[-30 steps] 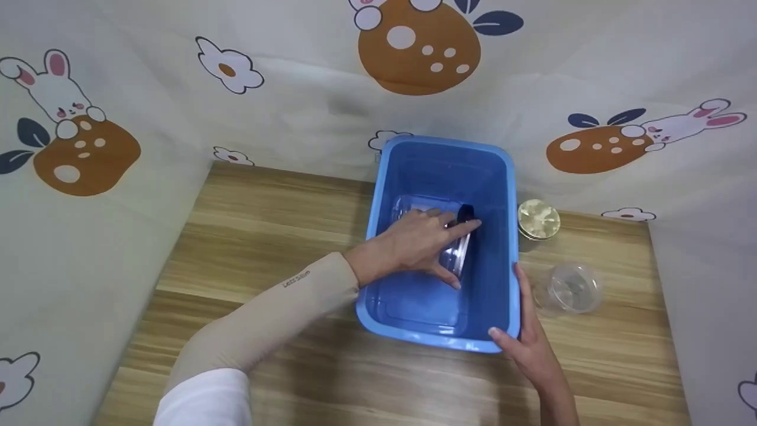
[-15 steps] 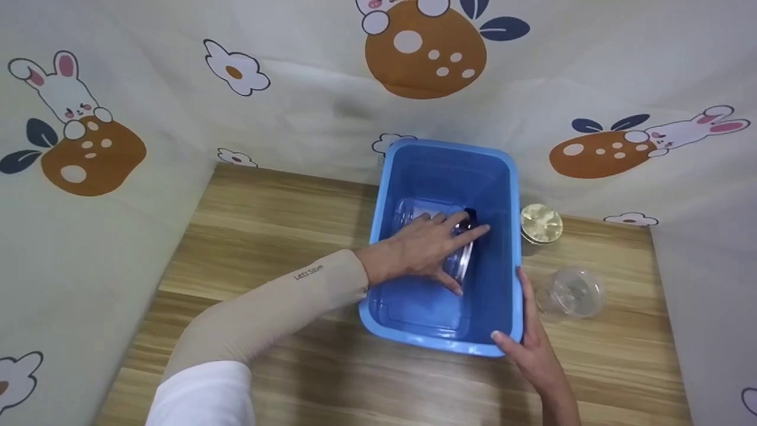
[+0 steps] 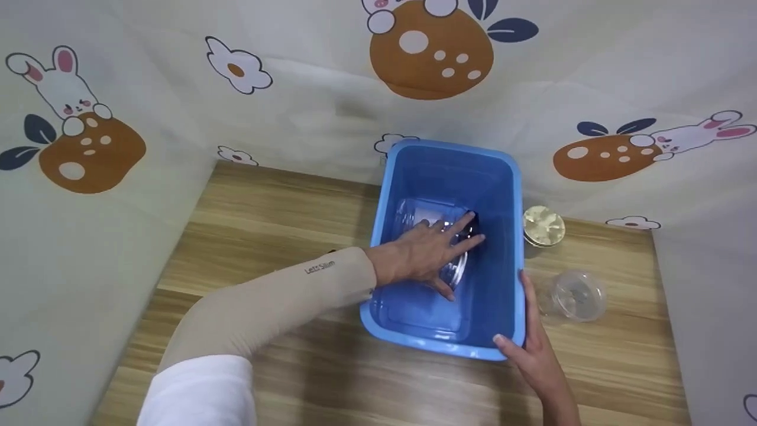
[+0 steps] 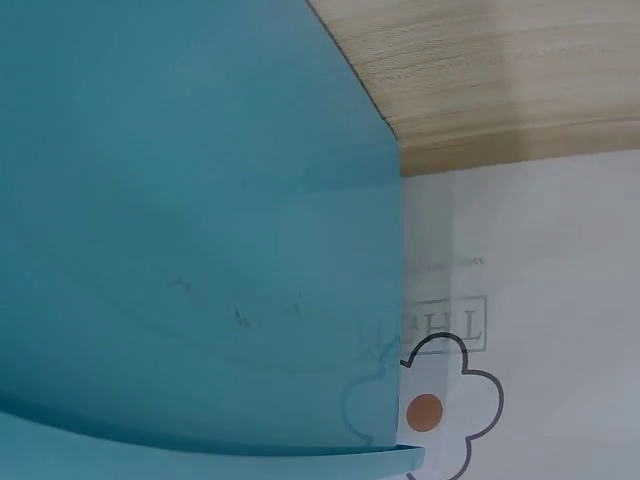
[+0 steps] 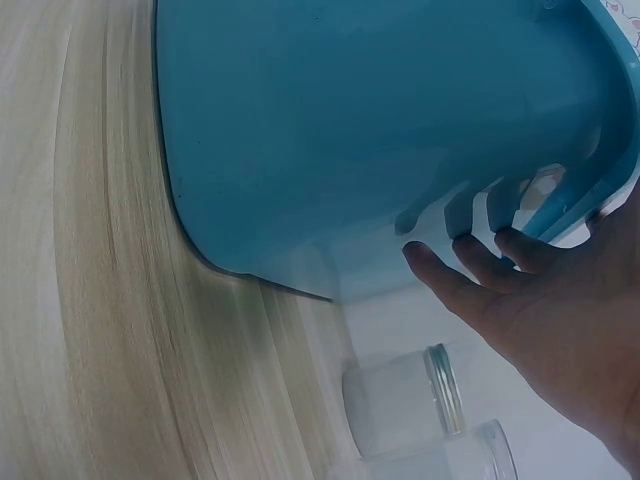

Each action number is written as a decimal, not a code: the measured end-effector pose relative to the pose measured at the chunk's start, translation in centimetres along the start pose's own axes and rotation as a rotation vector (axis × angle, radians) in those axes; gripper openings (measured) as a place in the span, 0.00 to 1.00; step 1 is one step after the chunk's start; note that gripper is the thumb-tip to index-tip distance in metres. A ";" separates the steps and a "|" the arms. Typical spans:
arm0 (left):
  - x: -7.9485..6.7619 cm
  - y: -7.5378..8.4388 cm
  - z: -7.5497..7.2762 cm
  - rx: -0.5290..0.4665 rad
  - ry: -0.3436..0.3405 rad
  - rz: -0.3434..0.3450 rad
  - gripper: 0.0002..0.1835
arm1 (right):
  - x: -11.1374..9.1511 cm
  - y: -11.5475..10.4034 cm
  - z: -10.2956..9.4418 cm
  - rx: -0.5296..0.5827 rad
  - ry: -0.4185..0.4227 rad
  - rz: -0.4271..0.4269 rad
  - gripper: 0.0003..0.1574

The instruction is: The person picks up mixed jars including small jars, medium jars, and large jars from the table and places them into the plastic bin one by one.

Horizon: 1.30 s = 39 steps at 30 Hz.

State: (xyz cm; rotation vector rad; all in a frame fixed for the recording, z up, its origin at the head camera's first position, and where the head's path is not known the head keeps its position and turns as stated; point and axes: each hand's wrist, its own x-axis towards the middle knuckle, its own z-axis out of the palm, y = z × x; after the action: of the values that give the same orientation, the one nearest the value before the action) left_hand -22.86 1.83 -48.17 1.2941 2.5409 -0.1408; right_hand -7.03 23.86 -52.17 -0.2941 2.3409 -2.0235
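My left hand (image 3: 423, 251) reaches down inside a blue plastic tub (image 3: 378, 322), its fingers spread over a clear container with a shiny curved rim (image 3: 458, 273). A small dark part (image 3: 475, 225) shows by the fingertips, and much of the container is hidden under the hand. The left wrist view shows only the tub's outer wall (image 4: 200, 220). At the near right corner my right hand (image 3: 535, 352) grips the tub, thumb at the rim and fingers along the outside. Those fingers (image 5: 450, 280) touch the wall in the right wrist view.
A jar with a gold-coloured lid (image 3: 544, 226) stands right of the tub. Nearer to me is a clear round container (image 3: 578, 296). The wooden tabletop (image 3: 278, 219) meets printed cloth walls (image 3: 307, 106) at the back and sides.
The left hand's fingers have spread wider over the clear container and shifted slightly. My right hand keeps its place on the tub. The whole view has drifted a little.
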 end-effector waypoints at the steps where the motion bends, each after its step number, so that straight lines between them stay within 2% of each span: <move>1: 0.0 0.0 0.0 0.014 -0.004 -0.006 0.65 | 0.0 0.0 0.0 -0.005 0.001 0.001 0.65; 5: 0.3 0.2 -0.1 0.071 -0.003 -0.022 0.62 | -0.1 0.1 0.1 -0.017 0.003 -0.015 0.65; 13: 0.7 0.5 -0.1 0.051 -0.020 -0.044 0.60 | -0.2 0.0 0.1 -0.014 0.010 -0.015 0.65; 17: 0.9 0.6 0.0 0.073 -0.028 -0.041 0.59 | -0.2 -0.1 0.0 -0.039 0.024 -0.009 0.65; 23: 1.3 0.8 0.5 0.128 -0.016 -0.005 0.56 | -0.1 0.0 0.0 0.002 0.007 -0.024 0.64; 27: 1.6 0.8 0.8 0.110 0.000 0.024 0.54 | -0.1 0.0 0.0 -0.003 0.009 -0.009 0.64; 39: 1.6 1.0 1.2 0.092 -0.057 0.017 0.54 | -0.2 -0.3 0.0 -0.013 0.015 0.035 0.65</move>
State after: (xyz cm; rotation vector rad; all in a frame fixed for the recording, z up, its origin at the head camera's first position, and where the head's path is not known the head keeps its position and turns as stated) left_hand -22.70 3.45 -49.76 1.3248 2.5014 -0.2901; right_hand -6.82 23.82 -51.87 -0.2367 2.3516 -2.0028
